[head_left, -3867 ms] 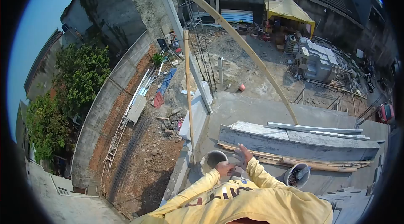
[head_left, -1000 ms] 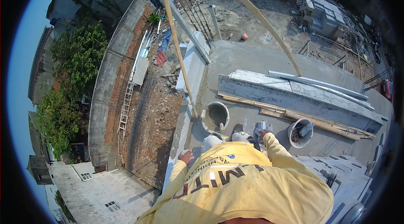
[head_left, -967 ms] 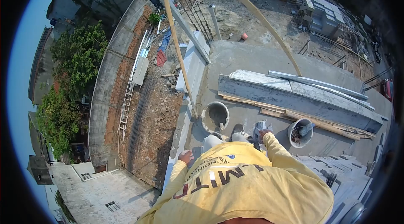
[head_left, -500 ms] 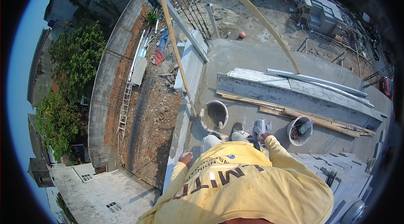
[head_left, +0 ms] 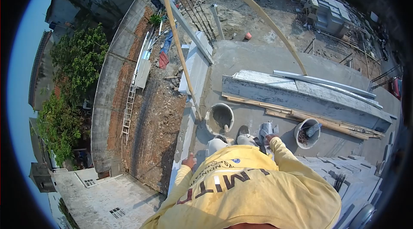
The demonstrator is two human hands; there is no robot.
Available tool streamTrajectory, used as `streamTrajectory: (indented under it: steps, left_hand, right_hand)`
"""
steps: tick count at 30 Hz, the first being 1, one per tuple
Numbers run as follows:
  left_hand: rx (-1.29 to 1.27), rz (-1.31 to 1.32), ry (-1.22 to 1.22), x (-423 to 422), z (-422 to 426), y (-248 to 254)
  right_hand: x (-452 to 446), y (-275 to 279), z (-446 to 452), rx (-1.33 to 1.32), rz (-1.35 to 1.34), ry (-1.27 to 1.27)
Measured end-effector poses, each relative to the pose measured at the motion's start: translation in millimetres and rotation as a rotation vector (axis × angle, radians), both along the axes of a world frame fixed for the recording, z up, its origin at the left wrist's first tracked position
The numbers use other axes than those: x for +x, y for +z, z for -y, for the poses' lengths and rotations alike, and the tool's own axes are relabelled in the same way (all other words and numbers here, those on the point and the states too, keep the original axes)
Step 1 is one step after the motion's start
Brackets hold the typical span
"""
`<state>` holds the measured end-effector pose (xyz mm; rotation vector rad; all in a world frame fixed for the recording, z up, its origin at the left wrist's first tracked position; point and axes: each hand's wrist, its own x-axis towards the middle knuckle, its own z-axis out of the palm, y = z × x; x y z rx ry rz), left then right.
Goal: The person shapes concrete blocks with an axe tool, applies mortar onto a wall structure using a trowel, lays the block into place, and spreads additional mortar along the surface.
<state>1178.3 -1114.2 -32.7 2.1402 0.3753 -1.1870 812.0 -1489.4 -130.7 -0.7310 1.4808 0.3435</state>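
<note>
My left hand (head_left: 188,160) is at the low wall of pale blocks (head_left: 180,145) on my left, its fingers small in view and seeming laid out against the wall. My right hand (head_left: 270,137) is low in front of me, fingers curled, right beside a grey, block-like piece (head_left: 266,128). What it grips, if anything, is too small to make out. Between my hands and farther forward stands a round bucket (head_left: 219,119) with wet grey mortar in it. My shoes (head_left: 244,130) are beside the bucket.
A second bucket (head_left: 307,133) with debris stands to the right. Bamboo poles (head_left: 301,117) lie along a long concrete beam (head_left: 301,93). A slanting wooden pole (head_left: 178,48) leans by the wall, with a drop to rubble (head_left: 159,121) beyond. Stacked pale blocks (head_left: 344,168) are at the right.
My right hand has shifted slightly toward the grey piece, and my left hand has moved slightly forward along the wall. The buckets and beam stay in place.
</note>
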Motion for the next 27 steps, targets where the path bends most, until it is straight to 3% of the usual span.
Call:
streamTrajectory:
  steps: [5, 10, 12, 17, 27]
  left_hand:
    - [-0.035, 0.067, -0.415, -0.4, -6.1, 5.3]
    - [-0.088, 0.067, -0.461, -4.4, 1.8, 19.6]
    - [-0.131, 0.060, -0.401, -5.2, 4.1, 19.2]
    - [-0.243, -0.058, 0.025, -7.9, 7.6, 4.8]
    - [-0.255, -0.055, 0.016, -2.7, -0.8, -9.9]
  right_hand:
    - [-2.8, 1.7, -3.3, -0.064, -0.010, -0.015]
    - [-9.0, -11.4, -4.2, -0.106, -0.013, 0.015]
    - [-10.5, -5.2, -3.4, -0.102, -0.018, 0.015]
    - [-10.0, 8.2, -5.3, -0.124, -0.009, -0.022]
    - [-7.2, 5.5, -5.5, -0.088, -0.054, -0.031]
